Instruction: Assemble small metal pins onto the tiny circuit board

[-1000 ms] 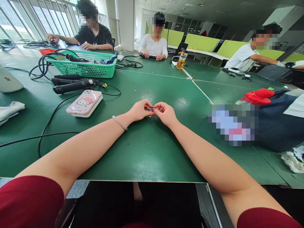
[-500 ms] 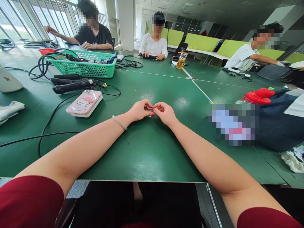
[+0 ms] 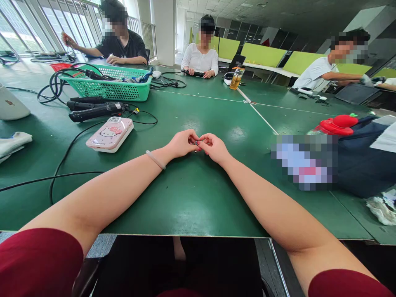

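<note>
In the head view my two hands meet over the middle of the green table point(image 3: 185, 206). My left hand point(image 3: 183, 143) is closed in a pinch around a tiny shiny metallic piece point(image 3: 196, 143), too small to name and mostly covered by fingers. Against it, the fingertips of my right hand point(image 3: 214, 147) are pressed together, touching the same spot. A pale bangle point(image 3: 155, 159) circles my left wrist. To the left of my hands lies a pink-and-white cartoon-printed device point(image 3: 110, 135), touched by neither hand.
A green plastic basket point(image 3: 137, 91) with cables and black handled tools point(image 3: 95, 111) stand back left. At right are a red-lidded bottle point(image 3: 338, 123) and a dark bag point(image 3: 365, 161). Farther off are a drink bottle point(image 3: 236, 78) and three seated people. A black cable point(image 3: 69, 154) crosses the left.
My right fingers have shifted slightly at the small piece, while my left hand stays nearly still. The person at far right has moved their arms outward.
</note>
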Motion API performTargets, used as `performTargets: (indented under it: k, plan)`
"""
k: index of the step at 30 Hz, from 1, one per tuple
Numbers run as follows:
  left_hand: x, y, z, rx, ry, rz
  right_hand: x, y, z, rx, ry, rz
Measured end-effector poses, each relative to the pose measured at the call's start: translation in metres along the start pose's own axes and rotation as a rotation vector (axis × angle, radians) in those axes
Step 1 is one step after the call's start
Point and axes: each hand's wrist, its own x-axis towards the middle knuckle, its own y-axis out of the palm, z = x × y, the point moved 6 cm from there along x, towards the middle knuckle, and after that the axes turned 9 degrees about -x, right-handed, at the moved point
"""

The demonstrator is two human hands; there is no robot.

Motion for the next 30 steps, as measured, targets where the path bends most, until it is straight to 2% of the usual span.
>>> performTargets:
  k: [5, 18, 30]
  plan:
    - [-0.0003, 0.0014, -0.0007, -0.006, -0.006, 0.009, -0.0015, 0.0025, 0.0003, -0.013, 0.052, 0.078]
    - [-0.0017, 0.0005, -0.0064, 0.040, -0.005, 0.014, 0.0023, 0.0018, -0.0055, -0.002, 0.047, 0.061]
    - [-0.0017, 0.0004, -0.0039, 0.069, 0.001, 0.020, 0.0016, 0.0033, -0.0052, 0.072, 0.040, 0.106]
